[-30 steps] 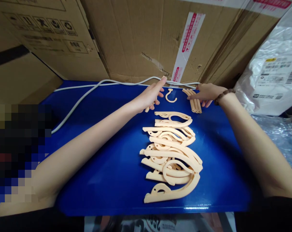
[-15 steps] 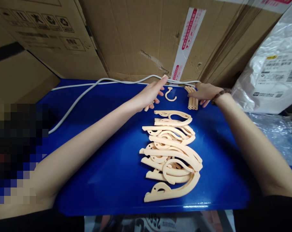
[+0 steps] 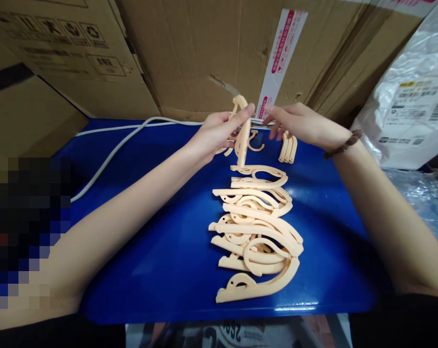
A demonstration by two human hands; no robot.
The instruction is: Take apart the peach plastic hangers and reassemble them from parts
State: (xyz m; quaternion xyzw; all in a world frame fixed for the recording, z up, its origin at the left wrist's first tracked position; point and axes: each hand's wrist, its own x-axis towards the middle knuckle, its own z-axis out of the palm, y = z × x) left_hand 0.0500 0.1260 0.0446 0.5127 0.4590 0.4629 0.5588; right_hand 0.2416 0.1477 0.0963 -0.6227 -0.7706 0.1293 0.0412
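Note:
My left hand point(image 3: 224, 130) grips a beige plastic folding-hanger arm point(image 3: 244, 137), held upright above the back of the table. My right hand point(image 3: 294, 121) hovers to its right, fingers loosely apart and nothing visible in them. Between and below the hands, a beige hanger hook point(image 3: 255, 142) lies on the blue surface. Three hanger arms point(image 3: 287, 147) rest side by side under my right hand. Further small curved pieces point(image 3: 226, 151) lie partly hidden behind my left hand. Nearer to me, several folded beige hangers point(image 3: 258, 222) overlap in a column.
The blue table point(image 3: 161, 251) is backed by a large cardboard box point(image 3: 197, 58). A white cable point(image 3: 120, 150) runs along the back left. At the right stands a white plastic-wrapped package point(image 3: 403, 106) with a label.
My right hand has left the hanger arms on the table and moved up and left. My left hand now shows a hanger arm held upright.

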